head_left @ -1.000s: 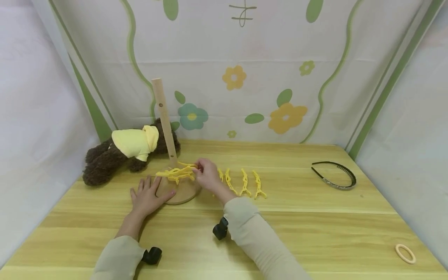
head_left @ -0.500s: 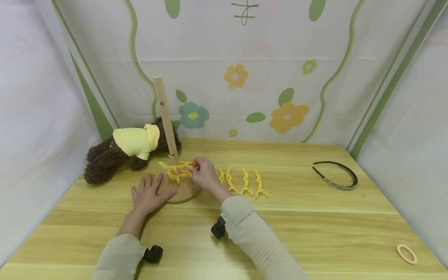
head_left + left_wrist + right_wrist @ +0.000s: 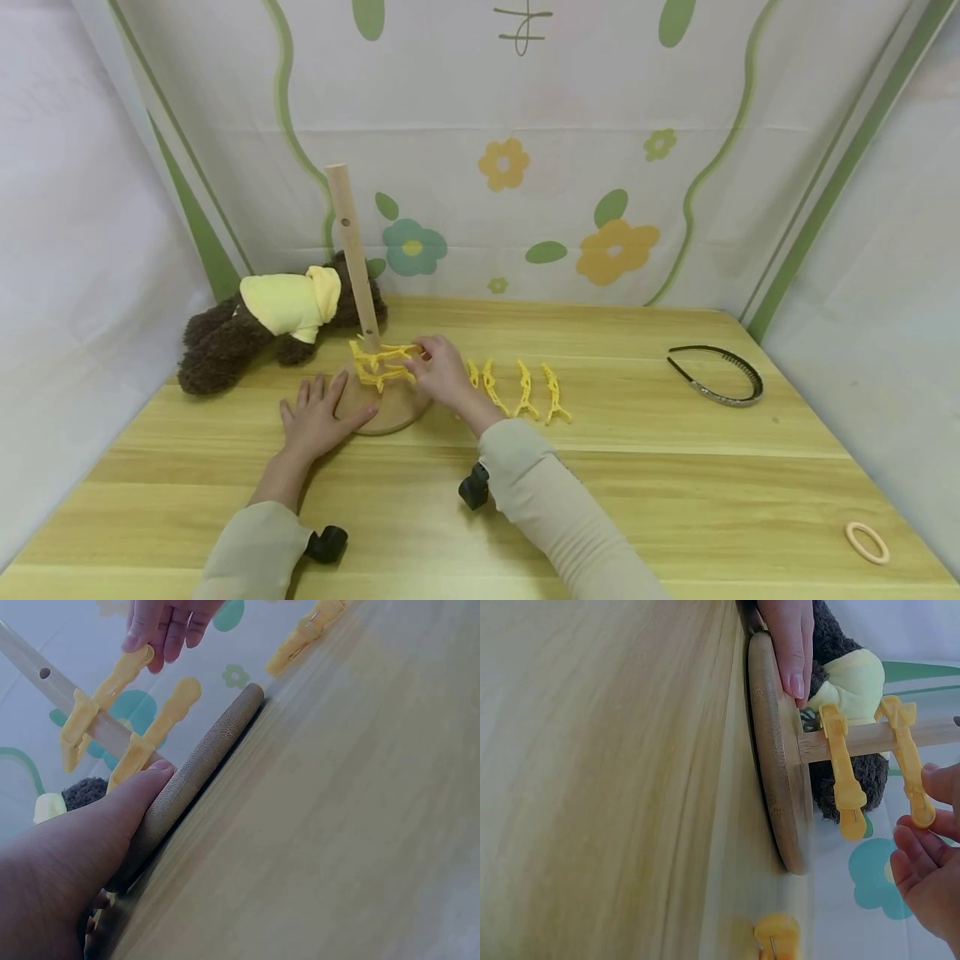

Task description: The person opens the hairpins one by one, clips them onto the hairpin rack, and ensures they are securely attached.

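Observation:
My right hand [image 3: 447, 375] pinches the tail end of a yellow alligator hair clip [image 3: 909, 757] between thumb and fingers. This clip sits across the upright wooden post [image 3: 352, 250], its jaw end at the post. Just below it, nearer the base, a second yellow hair clip [image 3: 845, 772] is clipped round the same post. The post rises from a round wooden base [image 3: 393, 415]. With fingers spread, my left hand [image 3: 317, 423] rests at the base's left side, the thumb lying over its top; in the left wrist view its other fingers are mostly hidden.
Several more yellow hair clips [image 3: 525, 390] lie in a row right of the base. A brown plush bear [image 3: 281, 308] in a yellow hoodie lies behind the post. A black headband [image 3: 723, 398] and a beige ring [image 3: 867, 543] lie farther right on the wooden table [image 3: 675, 500].
The clip in my right hand has risen a little and drawn slightly right, and now lies level above the lower clip. My left hand has stayed on the base.

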Motion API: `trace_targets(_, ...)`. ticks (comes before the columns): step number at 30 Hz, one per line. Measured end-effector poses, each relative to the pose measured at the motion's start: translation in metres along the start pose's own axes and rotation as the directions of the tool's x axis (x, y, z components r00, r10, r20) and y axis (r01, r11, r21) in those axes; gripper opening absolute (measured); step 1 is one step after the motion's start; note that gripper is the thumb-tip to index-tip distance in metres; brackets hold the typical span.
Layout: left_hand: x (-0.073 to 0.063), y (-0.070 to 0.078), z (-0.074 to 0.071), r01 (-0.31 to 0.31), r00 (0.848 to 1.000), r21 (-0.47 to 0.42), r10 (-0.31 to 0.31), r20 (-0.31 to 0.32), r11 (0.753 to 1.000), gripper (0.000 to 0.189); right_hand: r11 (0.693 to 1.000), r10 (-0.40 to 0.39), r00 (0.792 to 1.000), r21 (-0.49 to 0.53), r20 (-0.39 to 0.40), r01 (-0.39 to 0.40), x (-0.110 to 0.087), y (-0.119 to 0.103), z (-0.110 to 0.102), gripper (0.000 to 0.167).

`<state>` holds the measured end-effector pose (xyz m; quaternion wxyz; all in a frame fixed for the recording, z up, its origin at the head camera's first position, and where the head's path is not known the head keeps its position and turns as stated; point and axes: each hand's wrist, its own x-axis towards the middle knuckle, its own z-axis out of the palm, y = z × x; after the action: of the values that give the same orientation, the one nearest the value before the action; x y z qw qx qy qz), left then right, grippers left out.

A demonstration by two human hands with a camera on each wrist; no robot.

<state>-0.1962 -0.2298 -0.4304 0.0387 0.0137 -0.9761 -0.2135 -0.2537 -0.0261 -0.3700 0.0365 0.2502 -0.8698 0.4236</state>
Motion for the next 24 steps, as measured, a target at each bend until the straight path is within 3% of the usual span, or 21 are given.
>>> trace_targets(11,0.000,-0.001,0.001,-0.009,1.000,0.005,0.009,-0.010,1.000,0.093,0.999,-0.038,0.999,0.022,0.020,0.038,-0.004,-0.001,-0.015,0.048)
trace_targets(24,0.002,-0.004,0.004,-0.028,1.000,-0.009,0.028,-0.009,1.000,0.093,0.992,-0.122,0.990,0.020,-0.069,0.124,-0.032,0.003,-0.079,0.045)
